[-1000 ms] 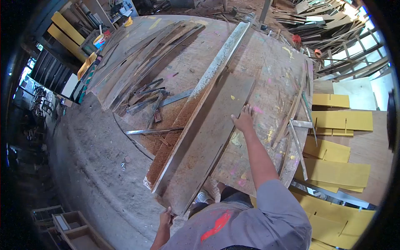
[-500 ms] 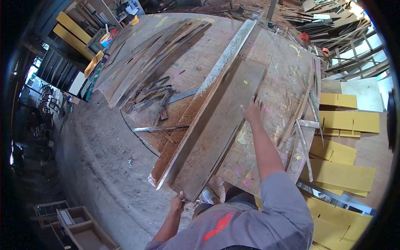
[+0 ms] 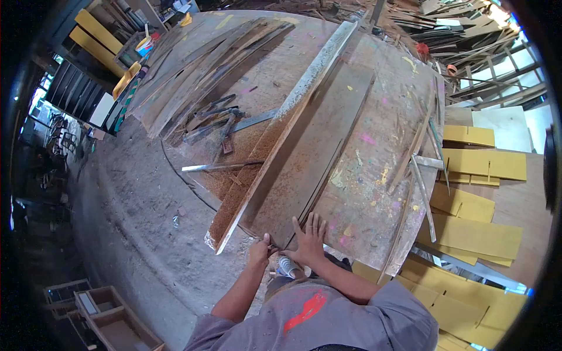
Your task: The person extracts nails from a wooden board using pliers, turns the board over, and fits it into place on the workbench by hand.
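A wide brown board (image 3: 310, 140) lies slantwise on the worktable, alongside a long upright-edged beam (image 3: 281, 123) with a whitish top end. My left hand (image 3: 261, 250) is closed on the board's near end, thumb up. My right hand (image 3: 308, 238) has its fingers spread over the board's right edge close to that same end, palm down. A narrow dark strip (image 3: 328, 175) runs along the board's right side. Brown sawdust (image 3: 237, 181) lies left of the beam.
Several hand tools (image 3: 213, 120) and a metal strip (image 3: 205, 167) lie left of the beam. Long rough planks (image 3: 199, 64) cover the table's far left. Thin sticks (image 3: 418, 146) lie at the right edge, beside yellow slotted boards (image 3: 474, 234). A wooden frame (image 3: 114, 319) stands lower left.
My right hand has come down from midway along the board to its near end, beside my left hand. The board has slid away from me along the beam.
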A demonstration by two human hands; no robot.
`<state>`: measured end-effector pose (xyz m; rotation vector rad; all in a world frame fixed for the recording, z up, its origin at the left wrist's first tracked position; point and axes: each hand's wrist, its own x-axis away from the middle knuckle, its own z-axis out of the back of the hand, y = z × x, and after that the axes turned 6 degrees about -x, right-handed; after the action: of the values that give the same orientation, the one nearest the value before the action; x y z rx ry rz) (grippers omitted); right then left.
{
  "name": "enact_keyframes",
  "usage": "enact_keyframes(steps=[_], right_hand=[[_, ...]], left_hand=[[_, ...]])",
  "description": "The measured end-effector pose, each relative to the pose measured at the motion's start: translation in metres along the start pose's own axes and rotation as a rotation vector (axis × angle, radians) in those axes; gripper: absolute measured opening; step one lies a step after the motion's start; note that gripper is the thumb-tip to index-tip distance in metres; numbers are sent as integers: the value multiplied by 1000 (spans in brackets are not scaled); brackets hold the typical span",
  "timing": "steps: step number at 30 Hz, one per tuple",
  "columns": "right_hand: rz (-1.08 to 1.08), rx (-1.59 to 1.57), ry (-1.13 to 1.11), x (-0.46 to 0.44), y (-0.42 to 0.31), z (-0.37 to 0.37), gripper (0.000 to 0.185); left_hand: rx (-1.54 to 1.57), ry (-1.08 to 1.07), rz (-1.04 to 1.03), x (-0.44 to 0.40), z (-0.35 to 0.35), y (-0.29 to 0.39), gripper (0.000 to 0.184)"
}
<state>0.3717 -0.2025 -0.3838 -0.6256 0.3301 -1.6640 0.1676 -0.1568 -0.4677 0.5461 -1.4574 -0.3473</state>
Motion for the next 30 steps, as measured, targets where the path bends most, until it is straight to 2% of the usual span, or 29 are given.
enact_keyframes(steps=[3, 6, 9, 12, 15, 18, 21, 24, 30], right_hand=[[32, 45, 57, -1, 6, -16, 119], [49, 40, 114, -5, 10, -26, 120], [69, 12, 145, -6, 12, -27, 115], [49, 54, 148, -9, 13, -26, 114], [46, 40, 177, -17, 19, -21, 116], [56, 7, 190, -30, 28, -14, 114], [52, -15, 197, -39, 35, -2, 107], [55, -36, 235, -50, 44, 7, 99], [-13, -40, 296, -75, 66, 30, 82]], left_hand=[[-95, 28, -27, 0, -14, 13, 36], [-767, 79, -301, -34, 9, 2, 45], [-686, -81, -171, 17, -2, 44, 48], [-1088, -21, -471, -24, 2, 17, 51], [-1135, 10, -432, 5, -23, 44, 48], [-1094, 75, -527, -10, -38, 42, 51], [-888, -39, -314, -34, -52, 43, 50], [-1015, 9, -469, -31, -72, 57, 49], [-1134, 125, -539, -10, -133, 100, 51]])
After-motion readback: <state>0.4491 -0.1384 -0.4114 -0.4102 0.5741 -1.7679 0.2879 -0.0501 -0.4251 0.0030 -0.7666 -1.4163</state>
